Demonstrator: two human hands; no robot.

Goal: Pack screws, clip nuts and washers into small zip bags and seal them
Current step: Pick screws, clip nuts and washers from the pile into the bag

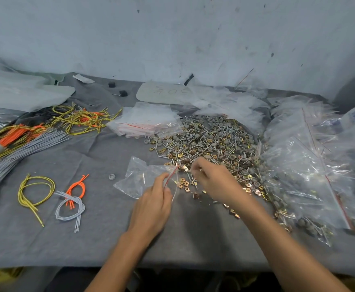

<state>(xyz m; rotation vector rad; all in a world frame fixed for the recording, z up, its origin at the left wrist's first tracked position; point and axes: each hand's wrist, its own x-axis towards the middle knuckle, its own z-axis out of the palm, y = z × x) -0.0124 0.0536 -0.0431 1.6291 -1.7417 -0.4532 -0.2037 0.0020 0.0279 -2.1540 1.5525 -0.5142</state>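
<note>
Faint upside-down handwriting, seemingly "500", marks the pale board (164,93).

Small packing workshop, my station. Counter (193,239) draped in grey felt. Loose heap of screws, clip nuts and washers (210,140) dumped straight on it. Stack of empty zip bags (147,121) behind it, filled bags (309,165) piled to my right. Bundled cords (25,148), grey, orange, yellow, on my left. Scuffed, stained wall (172,39) at the back.

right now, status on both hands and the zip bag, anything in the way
Left hand pinches the zip bag by its mouth. Right hand curled at the opening, grip contents unclear. Loose clip nuts beside the mouth, nothing blocking.
</note>
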